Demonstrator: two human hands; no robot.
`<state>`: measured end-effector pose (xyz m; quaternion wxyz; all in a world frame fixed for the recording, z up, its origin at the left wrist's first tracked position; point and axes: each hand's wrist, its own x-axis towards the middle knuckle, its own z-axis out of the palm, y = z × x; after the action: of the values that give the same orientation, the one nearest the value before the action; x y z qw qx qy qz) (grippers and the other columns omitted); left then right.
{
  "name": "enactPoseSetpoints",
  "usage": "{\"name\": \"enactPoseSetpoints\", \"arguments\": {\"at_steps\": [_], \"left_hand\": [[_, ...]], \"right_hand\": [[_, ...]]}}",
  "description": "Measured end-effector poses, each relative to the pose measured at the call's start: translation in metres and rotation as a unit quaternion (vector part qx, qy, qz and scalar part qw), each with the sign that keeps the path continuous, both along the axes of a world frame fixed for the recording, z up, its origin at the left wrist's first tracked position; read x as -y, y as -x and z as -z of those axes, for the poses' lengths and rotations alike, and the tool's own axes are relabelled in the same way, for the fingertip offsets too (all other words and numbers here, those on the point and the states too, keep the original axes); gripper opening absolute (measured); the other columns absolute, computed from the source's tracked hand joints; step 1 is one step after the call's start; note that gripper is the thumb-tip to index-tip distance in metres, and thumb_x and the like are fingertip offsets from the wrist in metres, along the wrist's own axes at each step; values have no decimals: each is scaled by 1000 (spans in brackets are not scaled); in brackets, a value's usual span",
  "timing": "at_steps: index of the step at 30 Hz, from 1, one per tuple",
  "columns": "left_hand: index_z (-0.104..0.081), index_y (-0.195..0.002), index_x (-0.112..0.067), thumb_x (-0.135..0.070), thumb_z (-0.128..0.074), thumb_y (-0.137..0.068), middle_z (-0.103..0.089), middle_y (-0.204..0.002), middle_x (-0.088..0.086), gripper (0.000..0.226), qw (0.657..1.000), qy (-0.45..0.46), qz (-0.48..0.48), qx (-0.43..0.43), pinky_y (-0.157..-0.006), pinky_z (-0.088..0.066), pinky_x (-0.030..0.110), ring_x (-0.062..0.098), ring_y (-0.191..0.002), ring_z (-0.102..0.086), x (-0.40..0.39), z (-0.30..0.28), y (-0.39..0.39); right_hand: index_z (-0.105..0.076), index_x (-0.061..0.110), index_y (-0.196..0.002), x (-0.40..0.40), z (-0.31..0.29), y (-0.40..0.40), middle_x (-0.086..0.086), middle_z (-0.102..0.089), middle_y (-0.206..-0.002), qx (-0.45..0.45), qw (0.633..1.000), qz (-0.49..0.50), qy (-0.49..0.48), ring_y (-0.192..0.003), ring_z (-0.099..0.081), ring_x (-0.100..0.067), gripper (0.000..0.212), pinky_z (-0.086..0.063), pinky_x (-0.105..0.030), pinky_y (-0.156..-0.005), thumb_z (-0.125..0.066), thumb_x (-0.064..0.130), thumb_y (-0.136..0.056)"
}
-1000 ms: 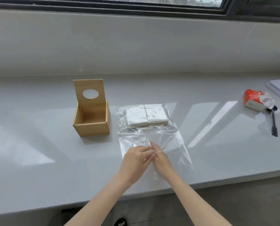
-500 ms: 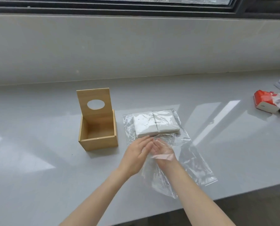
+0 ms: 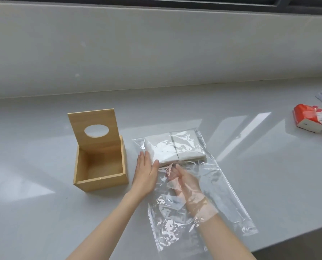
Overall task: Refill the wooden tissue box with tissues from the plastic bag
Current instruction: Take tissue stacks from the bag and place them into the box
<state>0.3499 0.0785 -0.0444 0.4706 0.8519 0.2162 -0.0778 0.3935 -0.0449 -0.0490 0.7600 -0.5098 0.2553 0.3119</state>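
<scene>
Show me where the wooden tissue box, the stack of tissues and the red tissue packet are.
wooden tissue box (image 3: pixel 102 182): head view, on its front wall.
stack of tissues (image 3: pixel 173 149): head view, on its top, seen through the plastic.
red tissue packet (image 3: pixel 304 115): head view, on its red top.

Grey counter (image 3: pixel 231 102), pale wall (image 3: pixel 156 49), perhaps window frame (image 3: pixel 175 1)
</scene>
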Motion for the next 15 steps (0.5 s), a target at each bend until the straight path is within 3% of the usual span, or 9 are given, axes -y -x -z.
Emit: {"name": "enactPoseSetpoints", "arguments": {"at_steps": [2,3,6,8,10,13,15], "left_hand": [[4,-148,-8,-33,-20,-101,12,-158,7,58,1000,-9,6,3,-117,7,27,15,-146,12,1,4,1],[4,-148,-8,-32,-20,-101,11,-158,7,58,1000,-14,7,5,-117,7,27,15,-146,11,1,5,1],[3,-148,-9,-34,-21,-101,9,-159,6,58,1000,-19,3,16,-118,6,27,13,-146,9,1,8,1],[2,-148,-11,-34,-22,-100,7,-159,4,59,1000,-16,-3,23,-118,5,26,12,-146,8,1,9,2],[2,-148,-12,-35,-22,-100,5,-159,3,58,999,-13,-8,30,-116,5,24,11,-146,7,2,9,3],[1,-149,-14,-35,-24,-100,3,-159,1,58,999,3,-12,39,-117,4,23,10,-146,4,1,8,4],[0,-149,-15,-35,-25,-100,3,-159,0,58,999,13,-15,43,-118,3,24,10,-146,4,0,8,5]], "right_hand": [[-63,0,-96,-1,6,-6,-13,-74,-93,-4,1000,-15,3,-64,-68,-14,16,-55,-22,-61,-50,9,-94],[-62,-3,-94,-3,7,-7,-11,-73,-83,-9,1000,-22,0,-60,-68,-15,16,-55,-24,-55,-52,8,-93],[-64,-5,-85,-6,8,-11,-7,-72,-67,17,999,-42,8,-66,-66,-20,15,-55,-29,-65,-53,3,-92],[-63,4,-74,-10,5,-12,1,-68,-52,50,996,-59,35,-55,-64,-11,22,-53,-23,-61,-51,4,-92],[-61,5,-75,-16,4,-15,1,-64,-54,46,995,-76,50,-47,-62,-7,22,-50,-19,-51,-49,9,-94],[-61,7,-83,-25,6,-20,-10,-64,-78,33,994,-92,50,-64,-64,-18,16,-51,-26,-56,-53,17,-92],[-59,12,-82,-27,2,-22,-6,-61,-73,66,984,-134,101,-57,-62,-16,20,-49,-26,-49,-52,27,-93]]}}
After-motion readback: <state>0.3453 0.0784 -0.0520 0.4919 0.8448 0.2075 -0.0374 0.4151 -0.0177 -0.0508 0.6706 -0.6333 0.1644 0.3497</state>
